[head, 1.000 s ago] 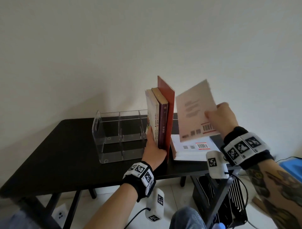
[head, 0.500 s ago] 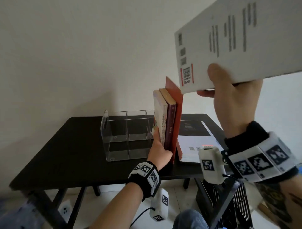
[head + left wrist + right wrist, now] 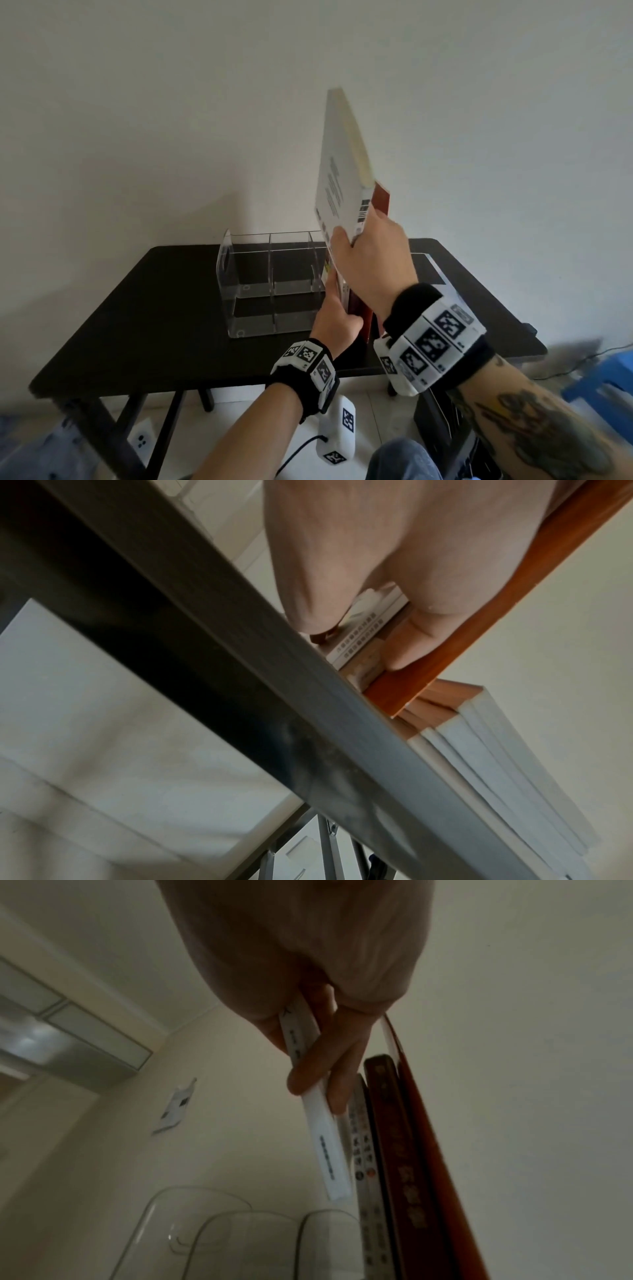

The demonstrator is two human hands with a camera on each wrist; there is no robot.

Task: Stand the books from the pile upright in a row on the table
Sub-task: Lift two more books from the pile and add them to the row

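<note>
Down from high at 1 o'clock: right hand (image 3: 371, 260) has brought the white book (image 3: 337, 178) to the row, thumb and fingers clamped on its lower edge. Long axis near vertical, top tipped toward 12 o'clock, barcode low. Three upright books (image 3: 394, 1150) counted: pale, maroon, red. Left hand (image 3: 337, 315) grips them on the black table (image 3: 154, 308). One clear rack (image 3: 270, 284) at 9 o'clock of the row.
</note>
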